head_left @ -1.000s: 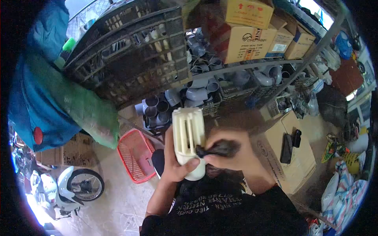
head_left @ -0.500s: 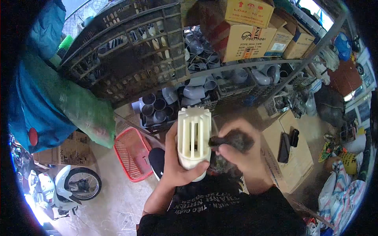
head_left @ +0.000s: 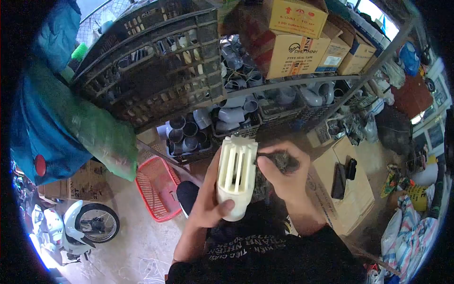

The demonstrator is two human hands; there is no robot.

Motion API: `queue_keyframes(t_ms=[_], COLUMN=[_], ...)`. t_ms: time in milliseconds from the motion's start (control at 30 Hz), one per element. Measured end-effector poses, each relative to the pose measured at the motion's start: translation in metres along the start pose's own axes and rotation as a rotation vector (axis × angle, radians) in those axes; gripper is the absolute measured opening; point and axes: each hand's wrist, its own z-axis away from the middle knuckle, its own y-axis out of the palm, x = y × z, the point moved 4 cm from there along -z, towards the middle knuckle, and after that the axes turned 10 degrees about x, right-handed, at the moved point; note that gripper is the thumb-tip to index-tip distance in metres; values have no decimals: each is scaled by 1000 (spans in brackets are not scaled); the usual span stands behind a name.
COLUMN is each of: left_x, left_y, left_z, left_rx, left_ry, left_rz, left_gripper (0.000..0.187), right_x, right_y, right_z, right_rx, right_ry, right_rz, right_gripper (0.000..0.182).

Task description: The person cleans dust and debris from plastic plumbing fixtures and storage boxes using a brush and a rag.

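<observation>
My left hand (head_left: 208, 201) is wrapped round a cream-white plastic strainer (head_left: 231, 203) with long slots along its sides and a notched top end. It stands nearly upright in front of my chest, thumb pressed on its smooth lower part. To its right, my right hand (head_left: 283, 177) is closed on a dark, bunched-up cloth (head_left: 283, 162), its kind partly blurred and hidden by the fingers. Thumb and forefinger pinch the cloth's tip right at the strainer's slotted side.
A red plastic basket (head_left: 158, 189) stands on the floor at left, near a motorbike wheel (head_left: 97, 222). Crates with grey pipe elbows (head_left: 231, 115) fill the rack ahead. At right, a cardboard box (head_left: 359, 199) carries a black phone-like object (head_left: 338, 181).
The strainer has tilted and shifted slightly right and down in my left hand. My right hand has turned, its fingers now covering more of the dark cloth.
</observation>
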Motion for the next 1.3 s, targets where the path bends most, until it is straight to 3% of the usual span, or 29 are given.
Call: queue_keyframes(t_ms=[133, 200, 300, 367, 533, 667, 867, 1000, 1100, 1233, 1300], left_x=[1, 9, 4, 2, 4, 2, 4, 8, 0, 4, 5], left_y=[-11, -20, -16, -13, -10, -7, -17, -12, -3, -18, -16], left_z=[2, 7, 4, 2, 0, 3, 6, 7, 6, 7, 6], left_rx=[-16, -21, -65, -61, -126, -125, -184, -81, -119, -257, -222], left_ry=[51, -41, -55, -11, -13, 30, 31, -18, 12, 46, 50], left_rz=[51, -62, -236, -334, -414, -545, -399, -521, -555, -563, -634], left_gripper=[106, 104, 90, 86, 86, 84, 81, 82, 83, 83, 83], right_x=[-8, -10, 6, 15, 17, 22, 11, 10, 13, -10, -12], right_y=[3, 3, 3, 9, 13, 10, 29, 11, 13, 32, 19], right_z=[5, 7, 3, 2, -5, -11, 19, -9, -12, 24, 17], right_rx=[0, 29, 177, 315, 194, 58, 207, 39, 5, 136, 208], right_ry=[41, 17, -143, -123, -184, -251, -201, -389, -328, -183, -131], right_rz=[43, -3, 46, 92, 386, 404, 361, 425, 406, 238, 229], right_gripper=[16, 18, 21, 22, 22, 22, 21, 22, 21, 14, 13])
